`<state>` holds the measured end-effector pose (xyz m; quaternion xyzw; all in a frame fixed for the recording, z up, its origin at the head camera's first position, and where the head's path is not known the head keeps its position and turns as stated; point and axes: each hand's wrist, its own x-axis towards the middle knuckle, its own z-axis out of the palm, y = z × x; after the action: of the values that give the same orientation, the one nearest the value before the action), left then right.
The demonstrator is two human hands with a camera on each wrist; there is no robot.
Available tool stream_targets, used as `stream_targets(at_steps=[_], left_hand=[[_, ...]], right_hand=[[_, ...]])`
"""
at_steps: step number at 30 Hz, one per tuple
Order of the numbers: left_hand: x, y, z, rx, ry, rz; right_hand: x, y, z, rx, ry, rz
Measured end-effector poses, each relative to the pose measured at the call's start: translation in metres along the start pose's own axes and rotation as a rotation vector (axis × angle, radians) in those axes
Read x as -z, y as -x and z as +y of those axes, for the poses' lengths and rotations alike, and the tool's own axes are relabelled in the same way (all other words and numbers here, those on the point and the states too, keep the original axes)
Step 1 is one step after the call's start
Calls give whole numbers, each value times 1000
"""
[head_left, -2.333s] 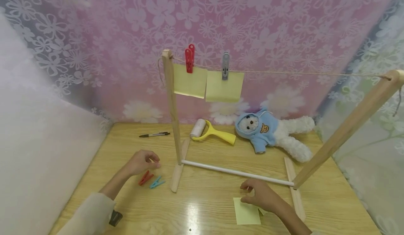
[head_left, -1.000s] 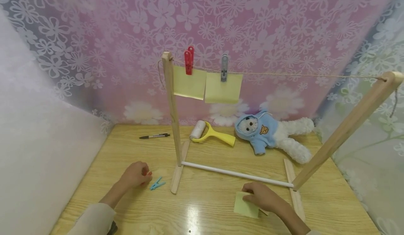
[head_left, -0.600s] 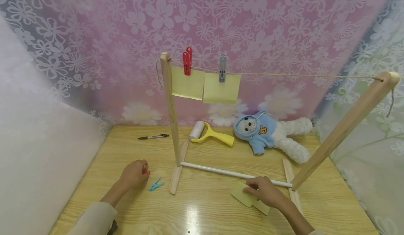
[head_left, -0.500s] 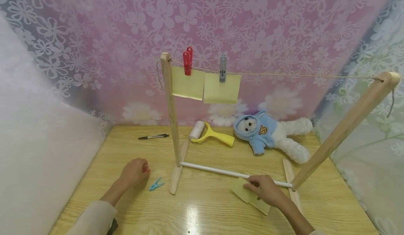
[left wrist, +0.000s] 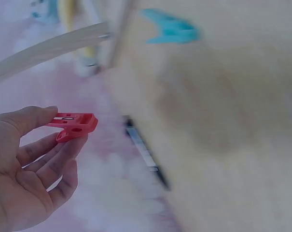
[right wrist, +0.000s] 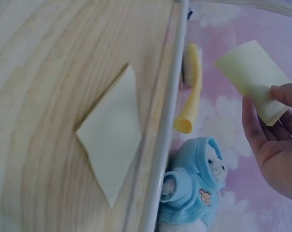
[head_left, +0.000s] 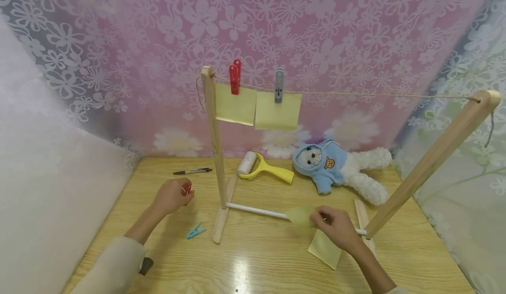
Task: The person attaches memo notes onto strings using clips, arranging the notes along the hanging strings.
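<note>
My left hand [head_left: 172,196] pinches a red clothespin [left wrist: 77,124] between thumb and fingers, lifted off the table. In my right hand [head_left: 337,226] a yellow sticky note [right wrist: 254,77] is pinched by one end, raised near the white crossbar. A second yellow note [head_left: 326,249] lies on the table below that hand. The blue clothespin [head_left: 195,231] rests on the table to the right of my left forearm. Two yellow notes hang on the string [head_left: 356,94], one under a red clothespin [head_left: 235,78], the other under a grey clothespin [head_left: 279,85].
The wooden rack's left post [head_left: 215,145] and right post [head_left: 431,164] stand joined by a white crossbar [head_left: 257,209]. Behind are a pen [head_left: 192,171], a yellow-handled lint roller [head_left: 272,169] and a plush toy [head_left: 336,162] in a blue hoodie. Curtain-like walls surround the table.
My left hand took the red clothespin from the table and lifted it toward the back. My right hand picked up one note, drawing it away from the other, which now lies turned.
</note>
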<state>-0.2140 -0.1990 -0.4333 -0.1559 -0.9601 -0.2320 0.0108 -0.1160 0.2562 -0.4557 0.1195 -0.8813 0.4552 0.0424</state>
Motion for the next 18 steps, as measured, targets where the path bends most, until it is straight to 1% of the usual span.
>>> stream_targets(at_steps=[3,5,8,10,11,14,16,18], left_hand=[[19,-5,16,-17,47,25],[35,-7,28,-24,77,46],[63,-10,49,-44,137,112],[84,-11,64,-53,169,161],[95,-11,71,-61,181,196],[124,-11,92,-73,199,340],[141,-9,105,-84,217,468],[155,-6,117,-110,280,591]], right_hand=[[5,-2,-3,5,-52,7],[7,-4,-5,-2,-83,17],[11,-8,-9,-12,-129,46],[15,-11,-12,-18,-150,88],[16,-12,-15,-26,-156,114],[23,-16,-24,-36,-199,203],[29,-19,-30,-38,-247,266],[34,-22,-37,-31,-292,321]])
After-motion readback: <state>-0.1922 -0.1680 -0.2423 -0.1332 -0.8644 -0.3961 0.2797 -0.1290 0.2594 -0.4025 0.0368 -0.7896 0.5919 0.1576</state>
